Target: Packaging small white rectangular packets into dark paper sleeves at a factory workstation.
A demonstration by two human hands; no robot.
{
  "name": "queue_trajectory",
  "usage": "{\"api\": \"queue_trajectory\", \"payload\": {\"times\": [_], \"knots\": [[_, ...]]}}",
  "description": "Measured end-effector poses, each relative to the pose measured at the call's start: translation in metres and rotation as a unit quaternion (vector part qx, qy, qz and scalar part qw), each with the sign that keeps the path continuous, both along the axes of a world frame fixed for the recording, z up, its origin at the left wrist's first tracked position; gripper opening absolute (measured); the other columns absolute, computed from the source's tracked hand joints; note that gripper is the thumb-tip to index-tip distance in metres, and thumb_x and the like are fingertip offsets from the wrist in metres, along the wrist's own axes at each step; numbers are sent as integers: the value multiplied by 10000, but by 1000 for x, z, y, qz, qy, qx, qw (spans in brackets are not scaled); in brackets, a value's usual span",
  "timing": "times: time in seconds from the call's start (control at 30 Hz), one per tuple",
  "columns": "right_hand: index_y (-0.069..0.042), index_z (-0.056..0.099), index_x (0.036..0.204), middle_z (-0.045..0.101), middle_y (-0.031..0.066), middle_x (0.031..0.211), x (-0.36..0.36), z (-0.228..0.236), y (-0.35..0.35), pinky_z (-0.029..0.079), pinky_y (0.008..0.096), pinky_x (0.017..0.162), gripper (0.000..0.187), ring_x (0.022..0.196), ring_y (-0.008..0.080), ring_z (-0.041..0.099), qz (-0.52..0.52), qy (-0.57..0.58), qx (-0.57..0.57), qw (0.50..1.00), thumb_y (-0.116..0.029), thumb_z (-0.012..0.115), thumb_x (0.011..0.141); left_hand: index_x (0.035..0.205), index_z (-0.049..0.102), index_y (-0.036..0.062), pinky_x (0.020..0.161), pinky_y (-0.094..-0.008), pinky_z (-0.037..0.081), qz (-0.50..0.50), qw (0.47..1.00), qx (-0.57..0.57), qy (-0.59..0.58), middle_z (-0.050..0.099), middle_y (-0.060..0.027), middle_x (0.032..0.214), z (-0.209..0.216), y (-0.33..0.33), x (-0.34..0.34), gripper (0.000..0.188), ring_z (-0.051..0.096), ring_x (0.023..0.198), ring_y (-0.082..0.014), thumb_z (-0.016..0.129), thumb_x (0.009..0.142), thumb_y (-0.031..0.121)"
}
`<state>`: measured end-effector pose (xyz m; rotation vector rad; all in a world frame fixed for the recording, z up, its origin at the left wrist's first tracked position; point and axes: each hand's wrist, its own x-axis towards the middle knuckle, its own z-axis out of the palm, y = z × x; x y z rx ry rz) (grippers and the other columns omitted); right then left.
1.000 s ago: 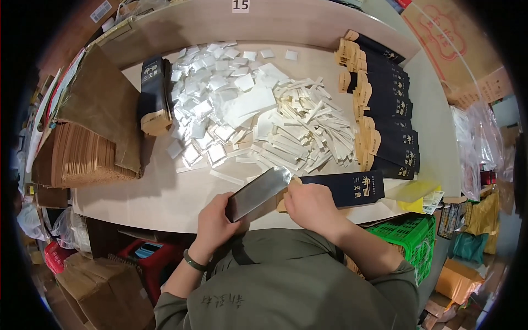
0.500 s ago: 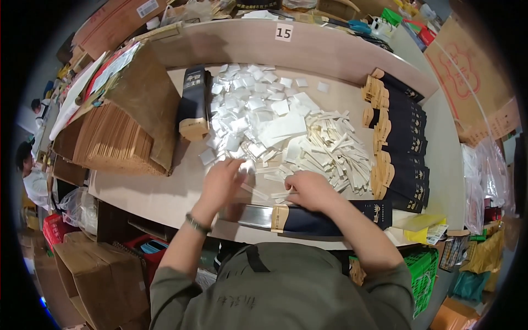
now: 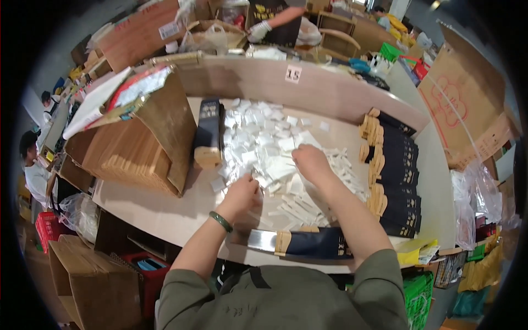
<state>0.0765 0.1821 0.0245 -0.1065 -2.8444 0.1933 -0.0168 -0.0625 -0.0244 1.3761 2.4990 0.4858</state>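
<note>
My left hand (image 3: 242,195) is closed, its fingertips pinched together at the near edge of a pile of small white square packets (image 3: 247,132). What it pinches is hidden. My right hand (image 3: 312,165) reaches farther over the table, fingers curled, beside a larger white sheet (image 3: 279,168) and above the pile of flat cream strips (image 3: 297,210). Anything between its fingers cannot be made out. Close to my body, a dark blue bag (image 3: 316,242) with a tan end lies flat over a shiny silver strip (image 3: 262,240).
Overlapping dark bags with tan ends (image 3: 399,176) line the table's right side. Another dark stack (image 3: 208,129) stands left of the packets, next to an open carton (image 3: 179,126) full of brown cardboard sheets. A low partition (image 3: 242,71) closes the back; beyond it works a person's gloved hand (image 3: 259,31).
My right hand has gone from the near strips to the far side of their pile. The left hand stays by the packets, fingers drawn closer together. The view has tilted up.
</note>
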Motion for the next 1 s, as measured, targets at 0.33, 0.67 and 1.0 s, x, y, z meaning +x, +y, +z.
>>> {"api": "queue_trajectory", "payload": {"times": [0.33,0.67,1.0], "knots": [[-63,696,826,692,167,866,-15,-21,2,545,452,735,112,837,345,682,-29,-80,39,996,-87,594,787,1021,618,72,782,-453,537,-29,999,-1,38,593,-172,1069,6,9,2,235,652,948,-378,652,789,82],[5,650,814,602,42,687,32,-8,-1,439,301,596,117,645,126,536,-182,20,-423,887,-110,662,820,954,660,49,775,-436,531,84,995,-14,-56,688,-167,946,39,-18,23,211,675,914,-346,697,829,215],[-26,611,866,599,93,723,75,26,-133,479,318,636,109,664,188,589,-31,-66,-455,887,-116,652,820,1186,578,42,803,-373,501,163,966,201,-17,581,-141,1110,21,-93,116,554,605,971,-309,854,729,188]]}}
